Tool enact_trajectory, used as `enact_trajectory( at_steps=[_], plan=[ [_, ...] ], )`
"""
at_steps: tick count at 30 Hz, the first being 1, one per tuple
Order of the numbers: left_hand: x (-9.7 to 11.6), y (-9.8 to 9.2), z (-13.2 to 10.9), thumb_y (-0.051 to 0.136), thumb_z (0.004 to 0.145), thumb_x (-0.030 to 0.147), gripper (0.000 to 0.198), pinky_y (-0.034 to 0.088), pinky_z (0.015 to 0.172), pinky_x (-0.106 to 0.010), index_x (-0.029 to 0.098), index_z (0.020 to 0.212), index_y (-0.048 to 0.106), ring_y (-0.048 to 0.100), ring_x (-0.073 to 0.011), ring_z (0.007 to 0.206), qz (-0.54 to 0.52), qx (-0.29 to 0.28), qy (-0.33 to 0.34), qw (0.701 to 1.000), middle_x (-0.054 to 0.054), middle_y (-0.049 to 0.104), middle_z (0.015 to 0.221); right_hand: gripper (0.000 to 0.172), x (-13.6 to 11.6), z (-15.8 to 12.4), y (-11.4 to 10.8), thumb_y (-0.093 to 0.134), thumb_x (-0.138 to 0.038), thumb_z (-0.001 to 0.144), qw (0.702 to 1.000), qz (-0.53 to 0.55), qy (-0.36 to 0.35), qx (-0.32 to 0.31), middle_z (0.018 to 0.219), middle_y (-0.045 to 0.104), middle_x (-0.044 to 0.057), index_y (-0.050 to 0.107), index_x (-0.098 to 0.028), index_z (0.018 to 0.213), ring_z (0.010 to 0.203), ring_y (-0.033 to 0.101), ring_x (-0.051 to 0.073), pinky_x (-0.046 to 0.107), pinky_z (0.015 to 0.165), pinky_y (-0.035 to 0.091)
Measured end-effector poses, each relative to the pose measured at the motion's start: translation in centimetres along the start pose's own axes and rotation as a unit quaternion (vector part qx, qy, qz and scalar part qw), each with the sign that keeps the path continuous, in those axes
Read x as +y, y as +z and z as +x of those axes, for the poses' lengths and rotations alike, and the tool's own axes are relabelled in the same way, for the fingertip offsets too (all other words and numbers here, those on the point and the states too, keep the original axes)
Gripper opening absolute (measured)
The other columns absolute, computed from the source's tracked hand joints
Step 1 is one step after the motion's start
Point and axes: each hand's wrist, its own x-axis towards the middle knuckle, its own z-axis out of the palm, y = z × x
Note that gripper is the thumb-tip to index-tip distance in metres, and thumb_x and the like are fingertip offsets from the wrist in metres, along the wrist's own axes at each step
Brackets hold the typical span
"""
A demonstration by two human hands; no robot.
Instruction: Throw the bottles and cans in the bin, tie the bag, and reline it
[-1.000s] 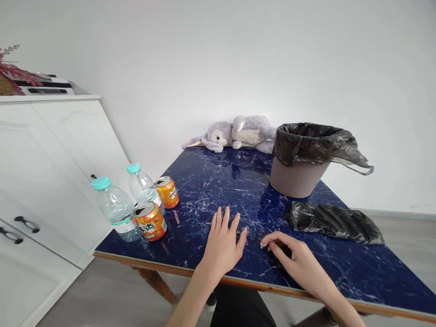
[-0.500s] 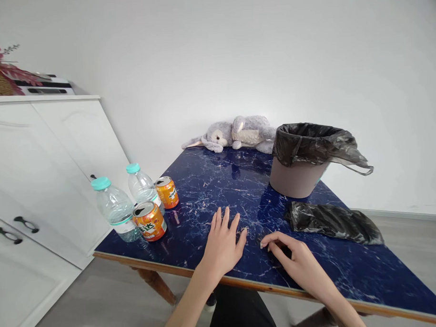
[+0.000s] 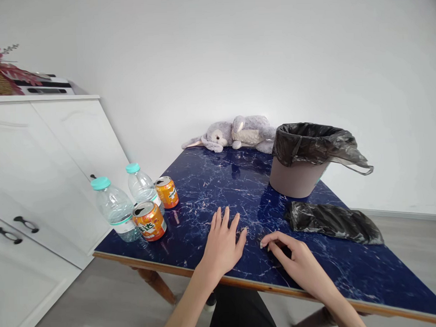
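Head: blue table (image 3: 218, 182), white wall (image 3: 235, 53)

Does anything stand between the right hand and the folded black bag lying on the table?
Nothing visible does: only bare blue tabletop lies between the right hand and the folded black bag. The bin stands beyond the bag, on its far side.

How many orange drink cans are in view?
2: the nearer can stands beside the nearer bottle, and the farther can beside the farther bottle, both left of the left hand. Any deep inside the lined bin would be hidden.
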Motion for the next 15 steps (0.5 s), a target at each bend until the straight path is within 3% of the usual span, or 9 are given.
enact_trajectory(
  at_steps=[7, 15],
  plan=[
    [-0.02, -0.10, 0.01, 0.033, 0.112, 0.059, 0.065, 0.033, 0.129, -0.065, 0.020, 0.162, 0.046, 0.022, -0.0421, 0.163, -0.006, 0.000, -0.001, 1.000, -0.017, 0.032, 0.175, 0.034, 0.12, -0.08, -0.02, 0.045, -0.052, 0.108, 1.000, -0.003, 0.009, -0.010, 0.107, 0.074, 0.004, 0.071, -0.029, 0.110, 0.097, 0.068, 0.023, 0.032, 0.078, 0.048],
    [0.11, -0.34, 0.06, 0.034, 0.112, 0.057, 0.064, 0.034, 0.128, -0.066, 0.018, 0.162, 0.048, 0.023, -0.0434, 0.162, -0.004, -0.004, 0.000, 1.000, -0.018, 0.032, 0.174, 0.035, 0.09, -0.08, 0.00, 0.045, -0.053, 0.107, 1.000, -0.004, 0.019, -0.013, 0.109, 0.075, 0.004, 0.071, -0.029, 0.109, 0.097, 0.068, 0.023, 0.030, 0.070, 0.046]
  ],
)
